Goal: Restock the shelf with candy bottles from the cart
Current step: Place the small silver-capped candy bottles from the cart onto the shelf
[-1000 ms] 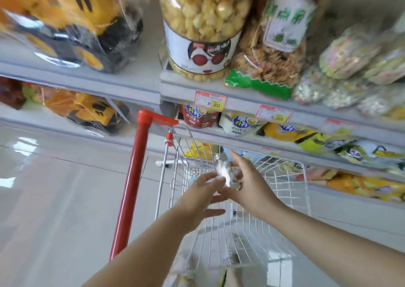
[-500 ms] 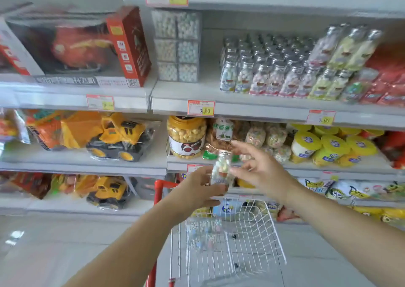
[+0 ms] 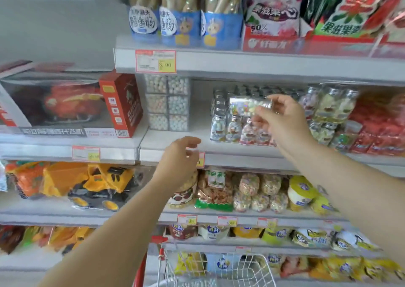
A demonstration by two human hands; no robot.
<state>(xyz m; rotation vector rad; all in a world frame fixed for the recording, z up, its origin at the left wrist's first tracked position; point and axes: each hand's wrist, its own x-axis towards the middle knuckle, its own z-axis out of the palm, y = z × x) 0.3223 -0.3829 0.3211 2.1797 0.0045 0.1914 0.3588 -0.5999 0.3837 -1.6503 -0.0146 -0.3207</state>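
Clear plastic with a silver cap, the candy bottle [image 3: 245,107] lies on its side in the right hand [image 3: 282,120], pinched at one end between the thumb and curled fingertips. It is held in the air just above the front rows of bottles [image 3: 230,129] that stand upright on the shelf [image 3: 175,142] below and behind that hand. The left hand [image 3: 179,157] hangs lower and well to the left of the right, fingers loosely curled and holding nothing, in front of the shelf's front edge, where it covers part of a price tag [image 3: 201,159]. Stacked clear boxes [image 3: 167,102] of small sweets stand above the left hand. Far below both hands is the wire cart [image 3: 219,269].
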